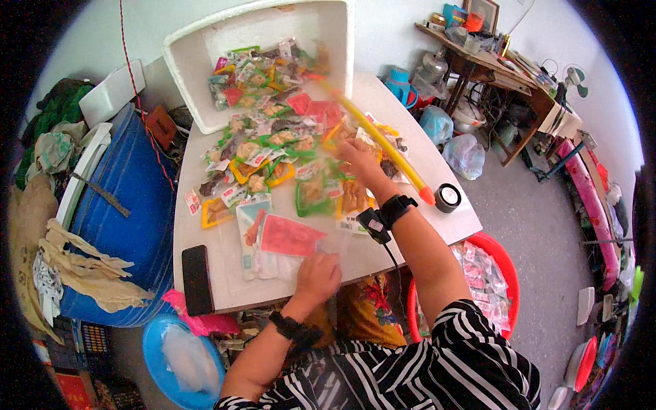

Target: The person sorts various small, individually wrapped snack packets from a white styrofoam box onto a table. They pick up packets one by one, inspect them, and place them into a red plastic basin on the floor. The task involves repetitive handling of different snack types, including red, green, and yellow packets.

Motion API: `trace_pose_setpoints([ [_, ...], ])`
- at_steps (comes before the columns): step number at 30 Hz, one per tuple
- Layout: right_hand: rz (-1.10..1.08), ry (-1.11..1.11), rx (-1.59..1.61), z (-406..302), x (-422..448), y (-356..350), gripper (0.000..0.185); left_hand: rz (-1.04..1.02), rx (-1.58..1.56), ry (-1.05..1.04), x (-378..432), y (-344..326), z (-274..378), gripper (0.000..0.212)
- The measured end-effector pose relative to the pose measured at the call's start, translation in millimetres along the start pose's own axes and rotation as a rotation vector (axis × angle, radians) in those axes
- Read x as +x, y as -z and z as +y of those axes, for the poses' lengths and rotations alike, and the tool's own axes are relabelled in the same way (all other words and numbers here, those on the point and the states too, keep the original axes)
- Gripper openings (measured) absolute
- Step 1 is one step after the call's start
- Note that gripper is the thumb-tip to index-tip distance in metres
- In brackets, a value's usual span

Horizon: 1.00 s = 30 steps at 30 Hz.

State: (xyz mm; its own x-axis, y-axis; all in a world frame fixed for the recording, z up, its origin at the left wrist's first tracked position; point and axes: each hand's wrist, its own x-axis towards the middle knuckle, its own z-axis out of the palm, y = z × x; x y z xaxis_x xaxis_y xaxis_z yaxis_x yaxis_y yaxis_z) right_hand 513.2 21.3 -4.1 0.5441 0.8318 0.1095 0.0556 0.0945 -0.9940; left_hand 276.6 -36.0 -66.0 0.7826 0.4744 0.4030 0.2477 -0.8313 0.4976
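Near the table's front edge, my left hand [319, 274] is at a clear plastic bag holding a red packet [291, 236] and a pale packet [248, 230]; blur hides whether its fingers grip the bag. My right hand [359, 156] reaches into the small snack packets at the table's middle, beside a yellow tube with orange ends [382, 141]; what its fingers touch is unclear. Packets with green and yellow edges [248, 149] spill from a tipped white foam box [259, 31]. A green-edged packet [311, 192] lies between my hands.
A roll of tape [447, 198] sits at the table's right edge, a black phone [197, 279] at the front left corner. Below are a red tub of packets [507, 256] and a blue basin [154, 353]. A large blue barrel [123, 205] stands left.
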Motion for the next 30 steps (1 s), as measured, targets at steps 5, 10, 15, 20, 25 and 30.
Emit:
trace_pose_setpoints([
  [5,0.101,-0.019,-0.106,26.1,39.0,23.5,0.019,0.007,0.019,-0.055,3.7,-3.1,-2.9,0.012],
  [10,0.09,0.062,-0.474,35.4,71.9,25.8,0.018,0.061,-0.018,-0.083,4.4,1.5,0.5,0.01],
  [15,0.141,0.177,-0.697,52.0,106.3,17.4,0.019,0.022,-0.039,-0.098,3.4,-2.5,-5.1,0.012],
  [20,-0.103,0.323,-1.04,52.6,125.3,7.1,0.019,-0.043,-0.037,-0.063,3.9,2.0,-4.2,0.015],
  [25,-0.117,0.257,-1.371,59.4,125.8,-12.2,0.022,-0.024,-0.057,-0.079,4.8,3.4,-4.6,0.015],
  [30,-0.066,0.198,-1.518,71.9,121.3,-13.6,0.021,-0.063,-0.057,-0.068,1.3,-0.2,-6.7,0.015],
])
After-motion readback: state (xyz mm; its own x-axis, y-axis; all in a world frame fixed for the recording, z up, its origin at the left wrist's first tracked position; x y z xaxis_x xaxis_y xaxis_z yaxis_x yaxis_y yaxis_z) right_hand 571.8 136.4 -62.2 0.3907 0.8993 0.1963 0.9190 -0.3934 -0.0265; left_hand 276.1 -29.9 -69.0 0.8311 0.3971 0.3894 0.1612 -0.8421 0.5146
